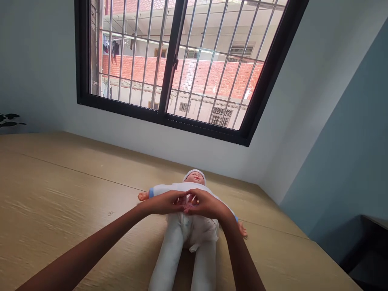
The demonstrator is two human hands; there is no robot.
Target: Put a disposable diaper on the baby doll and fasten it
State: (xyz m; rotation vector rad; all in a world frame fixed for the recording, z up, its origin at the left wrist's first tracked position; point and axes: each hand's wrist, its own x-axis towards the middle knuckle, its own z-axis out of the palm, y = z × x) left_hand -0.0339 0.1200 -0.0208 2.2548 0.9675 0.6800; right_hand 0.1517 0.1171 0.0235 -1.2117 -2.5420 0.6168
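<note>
A baby doll (172,238) lies on its back on the wooden table (75,194), head away from me. It wears a pale cap (194,172), a white top (169,188) with blue cuffs, and white leggings. Bunched whitish cloth (201,232) sits loosely around its hips. Over the doll's belly, my left hand (171,202) and my right hand (204,203) meet with bent fingers, fingertips pinched close together. Between them shows a small pinkish patch that I cannot identify. My hands cover the doll's waist and part of its top.
Beyond the table a barred window (163,81) with a black frame is set in the pale wall. Dark plant leaves (12,119) poke in at the left edge. At the lower right stands a dark piece of furniture (366,250), beside the table's edge.
</note>
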